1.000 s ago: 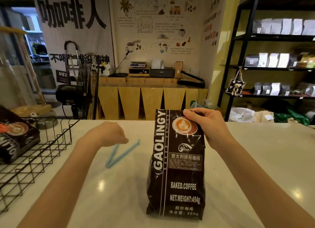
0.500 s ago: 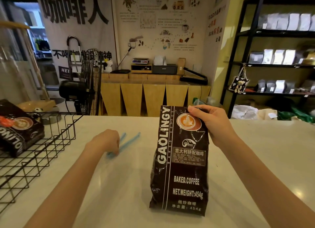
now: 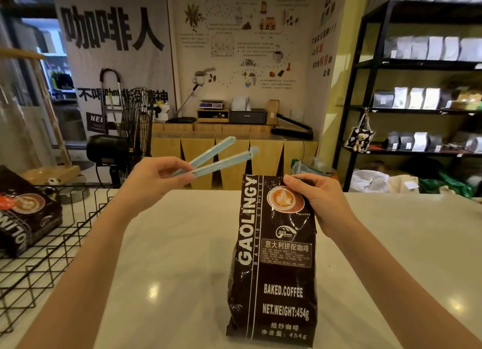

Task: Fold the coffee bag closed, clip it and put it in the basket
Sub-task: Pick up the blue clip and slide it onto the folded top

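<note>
Coffee bag (image 3: 273, 257) reads "GAOLINGY BAKED COFFEE", "NET.WEIGHT:454g"

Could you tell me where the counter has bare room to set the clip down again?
The white counter is bare between the wire basket and the standing coffee bag, and right of the bag. The basket's far end holds another bag.

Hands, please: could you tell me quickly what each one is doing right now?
Left hand: closed on the open blue clip.
Right hand: gripping the coffee bag top.

White counter (image 3: 182, 244) bears coffee bag (image 3: 273, 270), seemingly basket (image 3: 39, 257).
</note>
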